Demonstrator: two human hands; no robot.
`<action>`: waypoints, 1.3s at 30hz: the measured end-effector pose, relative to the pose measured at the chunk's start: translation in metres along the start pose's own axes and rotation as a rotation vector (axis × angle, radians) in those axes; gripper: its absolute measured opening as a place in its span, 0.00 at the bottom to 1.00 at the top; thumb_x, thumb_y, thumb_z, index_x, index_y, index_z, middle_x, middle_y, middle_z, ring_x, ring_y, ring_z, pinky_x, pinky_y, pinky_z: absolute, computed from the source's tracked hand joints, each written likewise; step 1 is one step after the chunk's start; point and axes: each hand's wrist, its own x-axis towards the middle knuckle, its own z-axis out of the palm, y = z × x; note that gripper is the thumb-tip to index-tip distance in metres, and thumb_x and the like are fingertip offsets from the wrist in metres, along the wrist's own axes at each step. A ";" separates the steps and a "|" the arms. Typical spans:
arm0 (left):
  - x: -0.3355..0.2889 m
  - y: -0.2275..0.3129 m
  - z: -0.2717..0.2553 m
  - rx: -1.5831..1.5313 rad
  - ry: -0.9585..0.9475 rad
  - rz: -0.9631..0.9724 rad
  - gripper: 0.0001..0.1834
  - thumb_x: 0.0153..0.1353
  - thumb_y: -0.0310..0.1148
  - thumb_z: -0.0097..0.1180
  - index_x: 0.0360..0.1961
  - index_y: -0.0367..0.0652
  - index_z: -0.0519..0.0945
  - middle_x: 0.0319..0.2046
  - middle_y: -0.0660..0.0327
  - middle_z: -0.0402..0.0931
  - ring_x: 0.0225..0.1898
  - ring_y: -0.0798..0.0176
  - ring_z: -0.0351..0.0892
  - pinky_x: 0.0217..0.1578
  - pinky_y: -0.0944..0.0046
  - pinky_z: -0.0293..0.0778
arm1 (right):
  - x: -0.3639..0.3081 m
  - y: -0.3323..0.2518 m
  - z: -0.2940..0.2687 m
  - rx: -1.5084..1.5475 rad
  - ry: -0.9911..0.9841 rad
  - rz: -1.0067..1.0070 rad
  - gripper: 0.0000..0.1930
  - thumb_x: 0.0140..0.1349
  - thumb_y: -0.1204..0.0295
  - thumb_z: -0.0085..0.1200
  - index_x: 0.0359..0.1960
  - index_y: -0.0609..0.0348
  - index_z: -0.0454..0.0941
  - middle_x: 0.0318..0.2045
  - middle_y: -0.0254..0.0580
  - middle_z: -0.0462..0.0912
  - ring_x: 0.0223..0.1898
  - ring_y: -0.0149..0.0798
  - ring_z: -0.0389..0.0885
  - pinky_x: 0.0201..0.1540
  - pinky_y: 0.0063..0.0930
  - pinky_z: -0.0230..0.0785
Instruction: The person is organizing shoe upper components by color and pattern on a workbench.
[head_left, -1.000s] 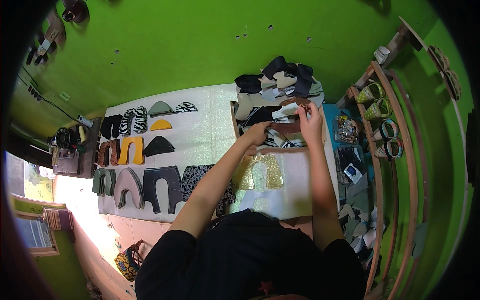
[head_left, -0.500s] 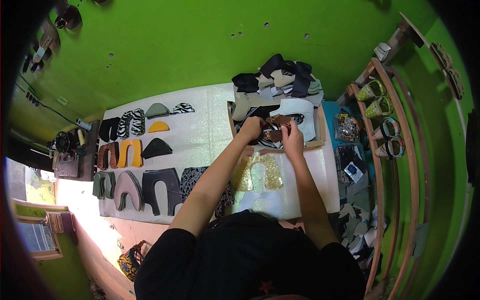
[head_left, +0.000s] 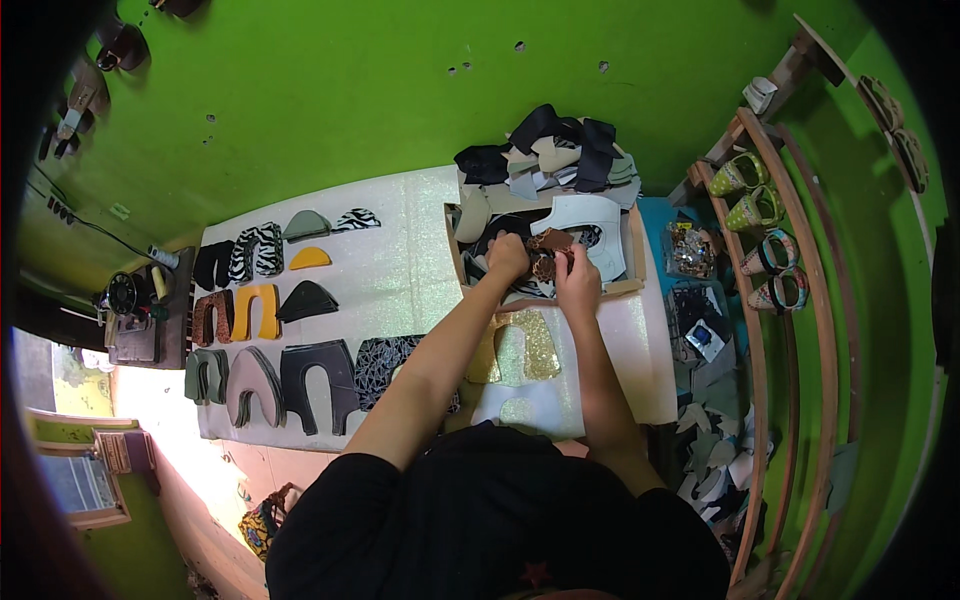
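An open cardboard box (head_left: 625, 288) of cut shoe-material pieces stands on the table, with both my hands over it. In my right hand (head_left: 578, 278) are brown leopard-print pieces (head_left: 549, 243), pinched between thumb and fingers. My left hand (head_left: 507, 257) is beside them, its fingers curled down among dark pieces at the box's left side; what they grip is hidden. A white cut piece with a curved opening (head_left: 600, 212) lies in the box behind my right hand. Just in front of the box is a glittery gold arch-shaped piece (head_left: 541, 345).
Stacks of arch-shaped pieces, including black ones (head_left: 320, 385) and yellow ones (head_left: 257, 312), fill the table's left half. Scraps (head_left: 575, 150) are heaped behind the box. A wooden rack with sandals (head_left: 757, 209) stands right, a sewing machine (head_left: 125, 292) far left.
The leopard-print pieces now sit in my right hand, turned a little. My left hand has come away from them and dipped toward the dark pieces. The view has shifted slightly.
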 end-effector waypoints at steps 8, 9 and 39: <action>-0.006 0.006 -0.002 -0.057 0.026 -0.013 0.13 0.48 0.32 0.55 0.35 0.38 0.78 0.45 0.52 0.70 0.48 0.47 0.69 0.46 0.53 0.67 | -0.002 0.001 -0.001 -0.032 0.022 0.013 0.10 0.57 0.65 0.48 0.34 0.59 0.70 0.25 0.52 0.78 0.28 0.55 0.76 0.28 0.43 0.66; -0.005 0.006 -0.002 -0.022 0.035 -0.024 0.13 0.49 0.32 0.54 0.35 0.38 0.78 0.45 0.52 0.70 0.48 0.48 0.70 0.46 0.54 0.67 | -0.002 0.001 -0.001 -0.028 0.024 0.013 0.10 0.57 0.64 0.48 0.33 0.59 0.70 0.25 0.52 0.78 0.28 0.55 0.76 0.28 0.43 0.66; -0.012 -0.009 -0.048 -1.046 -0.334 0.203 0.10 0.58 0.35 0.44 0.25 0.41 0.72 0.20 0.69 0.69 0.23 0.74 0.66 0.27 0.73 0.64 | -0.008 0.002 -0.001 -0.016 0.130 0.047 0.11 0.59 0.63 0.46 0.36 0.58 0.70 0.24 0.52 0.77 0.26 0.55 0.76 0.26 0.44 0.65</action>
